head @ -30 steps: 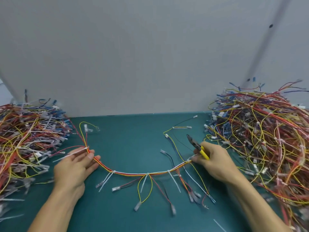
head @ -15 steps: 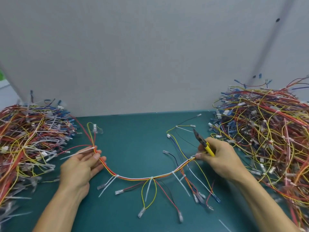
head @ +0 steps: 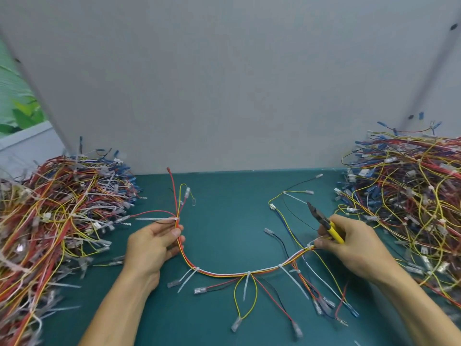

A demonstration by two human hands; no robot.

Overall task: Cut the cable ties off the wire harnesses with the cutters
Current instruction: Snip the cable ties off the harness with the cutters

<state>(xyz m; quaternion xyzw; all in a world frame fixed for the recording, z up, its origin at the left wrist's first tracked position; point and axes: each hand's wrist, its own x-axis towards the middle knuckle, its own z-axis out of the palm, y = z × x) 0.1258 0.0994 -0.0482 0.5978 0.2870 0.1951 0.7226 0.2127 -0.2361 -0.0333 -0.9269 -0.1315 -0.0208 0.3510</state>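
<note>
This is a workbench in a wire-harness workshop. A teal tabletop [head: 219,196] butts against a plain grey partition panel [head: 224,83]. Below the panel's left end lies a big heap of wire harnesses [head: 57,208]; below its right end, a second heap [head: 404,196]. Before the panel's middle one harness [head: 249,272] lies spread, with yellow-handled cutters [head: 321,221] beside it. Past the panel's left edge shows something green, perhaps a plant [head: 22,116].

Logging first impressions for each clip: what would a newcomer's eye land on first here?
A wire harness sweeps in a curve across the middle of the green mat, pinched by the left hand and the right hand, which also grips the yellow-handled cutters. Tangled wire heaps flank it: the left pile and the right pile.
</note>
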